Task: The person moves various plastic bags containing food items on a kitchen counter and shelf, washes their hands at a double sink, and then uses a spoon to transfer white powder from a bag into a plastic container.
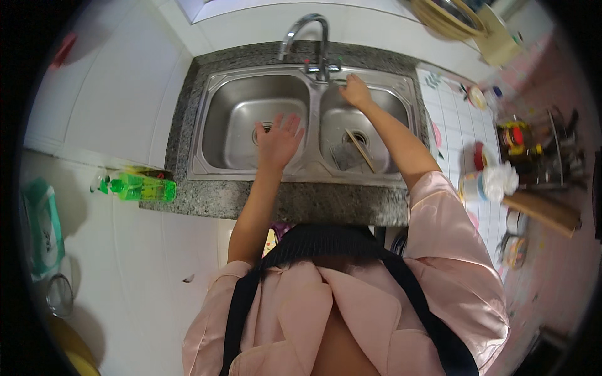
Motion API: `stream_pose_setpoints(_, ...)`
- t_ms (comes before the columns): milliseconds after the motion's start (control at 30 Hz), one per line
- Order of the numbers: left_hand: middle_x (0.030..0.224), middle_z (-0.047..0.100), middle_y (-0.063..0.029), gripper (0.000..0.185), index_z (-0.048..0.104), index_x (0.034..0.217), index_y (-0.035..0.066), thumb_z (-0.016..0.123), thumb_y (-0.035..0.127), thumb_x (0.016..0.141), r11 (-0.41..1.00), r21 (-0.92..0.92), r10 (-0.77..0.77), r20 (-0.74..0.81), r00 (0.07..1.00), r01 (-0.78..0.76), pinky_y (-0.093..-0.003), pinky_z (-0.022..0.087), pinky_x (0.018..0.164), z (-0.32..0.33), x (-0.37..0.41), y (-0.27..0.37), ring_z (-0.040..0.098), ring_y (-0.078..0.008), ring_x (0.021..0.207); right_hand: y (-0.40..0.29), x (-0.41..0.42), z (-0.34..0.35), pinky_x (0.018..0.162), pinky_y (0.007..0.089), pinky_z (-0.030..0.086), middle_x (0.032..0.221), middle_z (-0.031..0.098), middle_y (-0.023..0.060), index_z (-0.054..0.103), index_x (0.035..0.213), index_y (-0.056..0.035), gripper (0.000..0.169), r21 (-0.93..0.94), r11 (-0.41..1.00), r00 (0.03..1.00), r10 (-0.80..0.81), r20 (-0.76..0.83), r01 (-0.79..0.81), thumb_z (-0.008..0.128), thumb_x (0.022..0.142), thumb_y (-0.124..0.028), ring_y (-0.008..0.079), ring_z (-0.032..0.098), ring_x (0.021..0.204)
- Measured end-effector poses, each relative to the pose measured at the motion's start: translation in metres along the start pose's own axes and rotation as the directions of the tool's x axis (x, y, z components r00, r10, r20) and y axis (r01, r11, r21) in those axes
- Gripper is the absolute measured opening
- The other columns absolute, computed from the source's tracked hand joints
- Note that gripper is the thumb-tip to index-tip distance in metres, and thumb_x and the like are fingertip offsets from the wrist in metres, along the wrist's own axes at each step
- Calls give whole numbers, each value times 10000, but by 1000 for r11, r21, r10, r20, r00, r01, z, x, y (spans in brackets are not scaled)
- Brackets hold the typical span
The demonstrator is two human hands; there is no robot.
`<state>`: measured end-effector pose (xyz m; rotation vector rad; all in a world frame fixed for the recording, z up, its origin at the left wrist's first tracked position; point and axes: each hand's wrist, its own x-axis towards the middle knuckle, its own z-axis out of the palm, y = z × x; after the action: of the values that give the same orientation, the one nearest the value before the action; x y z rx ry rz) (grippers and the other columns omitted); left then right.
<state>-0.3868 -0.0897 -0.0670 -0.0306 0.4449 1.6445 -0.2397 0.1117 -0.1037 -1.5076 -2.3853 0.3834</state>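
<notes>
My left hand (279,144) is spread flat over the left basin (230,113) of a steel double sink, near its drain, with nothing in it. Above the back edge of the right basin (395,113) is my right hand (356,91), its fingers bent, just right of the chrome faucet (323,42). Whether those fingers touch or hold something is hard to tell. A thin wooden stick, perhaps a chopstick (360,150), leans across the right basin's drain. Beside it lies a greyish, see-through piece of material (345,156).
A green pump bottle (146,186) stands at the granite counter's left end. Right of the sink are a container with a white plastic bag (502,182), a roll of tape (480,156), an oil bottle (515,136) and a wooden board (541,211). Baskets (449,19) sit at the back right.
</notes>
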Motion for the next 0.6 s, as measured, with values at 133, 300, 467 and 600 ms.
stream_pose_setpoints(133, 1235, 221, -161, 690, 84, 1251, 76, 177, 563, 771, 999, -49, 20, -44, 999, -22, -396, 118, 955, 3, 34, 7, 179, -256, 1168, 3, 63, 18, 915, 372, 243, 1199, 322, 138, 362, 1112, 0, 476, -388, 900, 980, -186, 77, 201, 464, 702, -221, 240, 296, 1122)
stream_pose_setpoints(300, 1217, 248, -165, 702, 93, 1249, 81, 179, 578, 762, 999, 11, 34, -52, 998, -34, -398, 146, 937, 19, 65, 17, 218, -254, 1146, 5, 103, 35, 852, 366, 298, 1126, 394, 151, 407, 1065, 14, 446, -552, 779, 955, -244, 170, 297, 465, 696, -229, 267, 373, 1036)
stream_pose_setpoints(467, 1191, 283, -111, 725, 123, 1248, 110, 220, 611, 733, 998, 59, 39, -64, 997, -35, -385, 181, 902, 13, 116, 26, 270, -223, 1098, 6, 89, 45, 825, 361, 327, 1065, 421, 208, 430, 1021, 27, 541, -335, 931, 980, -90, 175, 145, 522, 659, -365, 324, 430, 959)
stream_pose_setpoints(600, 1150, 320, -97, 708, 222, 1191, 88, 224, 623, 727, 991, 123, 75, -240, 968, -47, -391, 192, 904, 11, 152, 22, 307, -232, 1067, -56, 30, 49, 822, 406, 304, 1069, 397, 219, 405, 1044, 58, 616, 58, 958, 953, -285, 102, 280, 407, 733, -473, 329, 376, 998)
